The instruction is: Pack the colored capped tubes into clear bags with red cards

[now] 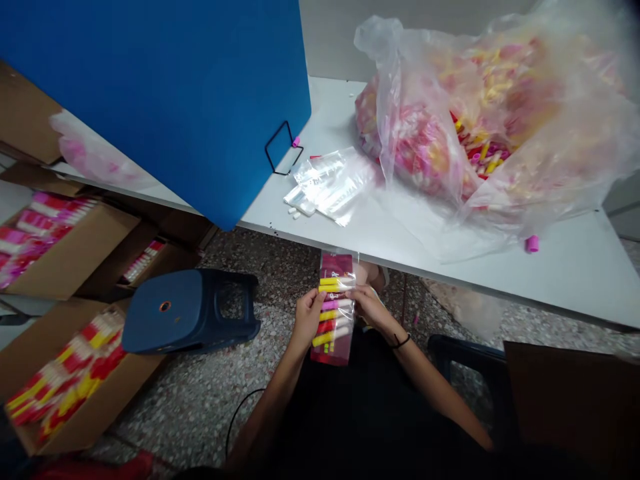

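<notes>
Both my hands hold a small clear packet (334, 308) with a red card and several yellow and pink pens inside, below the table's front edge over my lap. My left hand (306, 318) grips the packet's left side, fingers closed on it. My right hand (369, 304) pinches its right side near the top; a black band circles that wrist. On the white table (575, 267) above lies a stack of empty clear bags (333, 183), and a big clear plastic sack (480, 127) full of pink, yellow and red pens.
A blue divider panel (170, 93) stands on the table's left part on a black wire foot. A dark blue stool (187, 310) sits on the speckled floor. Cardboard boxes (65, 380) with packed pens stand at the left. A loose pink cap (532, 244) lies near the table's edge.
</notes>
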Demonstrator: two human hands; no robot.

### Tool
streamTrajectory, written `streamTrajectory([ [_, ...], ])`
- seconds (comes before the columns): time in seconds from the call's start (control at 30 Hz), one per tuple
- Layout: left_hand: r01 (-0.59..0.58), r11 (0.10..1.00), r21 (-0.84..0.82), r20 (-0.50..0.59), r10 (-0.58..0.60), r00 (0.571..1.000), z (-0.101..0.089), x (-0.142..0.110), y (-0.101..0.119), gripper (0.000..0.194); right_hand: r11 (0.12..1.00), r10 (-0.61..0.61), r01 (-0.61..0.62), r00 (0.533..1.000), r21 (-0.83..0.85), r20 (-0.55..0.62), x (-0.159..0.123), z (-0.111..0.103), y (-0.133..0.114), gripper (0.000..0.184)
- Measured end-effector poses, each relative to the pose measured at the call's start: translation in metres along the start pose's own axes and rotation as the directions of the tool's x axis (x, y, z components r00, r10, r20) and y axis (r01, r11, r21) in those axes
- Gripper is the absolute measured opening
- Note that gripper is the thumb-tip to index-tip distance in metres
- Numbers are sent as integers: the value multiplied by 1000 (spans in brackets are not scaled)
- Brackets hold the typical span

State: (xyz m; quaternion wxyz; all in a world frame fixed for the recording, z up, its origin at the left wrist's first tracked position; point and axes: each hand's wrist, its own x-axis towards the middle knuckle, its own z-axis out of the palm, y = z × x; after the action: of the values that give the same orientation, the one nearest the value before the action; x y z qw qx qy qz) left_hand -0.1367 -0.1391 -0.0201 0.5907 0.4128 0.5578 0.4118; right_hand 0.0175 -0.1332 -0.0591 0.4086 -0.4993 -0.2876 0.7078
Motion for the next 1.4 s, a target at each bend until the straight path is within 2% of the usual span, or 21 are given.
streamTrajectory([
  [0.13,-86,991,104,-137,100,985,7,-4,-4,37,992,-118,120,991,-30,59,-7,-2,-4,36],
  [0.2,-106,985,139,-143,126,982,9,-4,-4,38,983,-157,164,983,-78,94,-8,-8,-6,38],
  [0.3,-56,995,78,-19,58,998,6,-5,1,34,989,-89,105,986,-108,144,-9,-18,-7,38],
  [0.4,42,999,-8,144,-40,989,-4,-12,5,40,1000,-31,30,994,9,109,-5,-24,-7,41],
  [0.47,107,994,10,227,-107,968,-12,-20,4,43,994,-65,62,997,89,31,-2,-23,-7,44],
  [0.57,189,978,90,294,-207,933,-19,-31,2,35,988,-125,130,991,83,-55,1,-16,-5,44],
  [0.7,184,981,58,263,-193,945,-19,-35,3,37,986,-139,144,989,90,-55,-6,-3,-2,43],
  [0.83,195,981,12,275,-191,942,-17,-33,2,37,980,-37,25,998,197,60,-24,2,-3,48],
  [0.9,181,983,3,222,-178,959,-15,-32,-2,36,976,12,-32,995,214,96,-33,-1,-4,48],
  [1.0,101,995,25,105,-103,989,-9,-31,-7,32,990,77,-99,977,102,200,-44,-8,-2,45],
  [1.13,-4,993,116,-8,5,1000,-1,-30,-10,28,994,108,-105,925,-27,363,-55,-8,6,40],
  [1.2,-13,985,170,-7,14,1000,0,-31,-9,29,996,91,-94,937,-5,338,-56,-5,10,40],
  [1.27,7,982,189,51,-17,999,-1,-34,-5,32,996,72,-81,966,29,247,-56,-1,12,41],
  [1.4,145,988,57,222,-154,963,-3,-43,4,43,999,32,-35,994,37,103,-51,3,14,42],
])
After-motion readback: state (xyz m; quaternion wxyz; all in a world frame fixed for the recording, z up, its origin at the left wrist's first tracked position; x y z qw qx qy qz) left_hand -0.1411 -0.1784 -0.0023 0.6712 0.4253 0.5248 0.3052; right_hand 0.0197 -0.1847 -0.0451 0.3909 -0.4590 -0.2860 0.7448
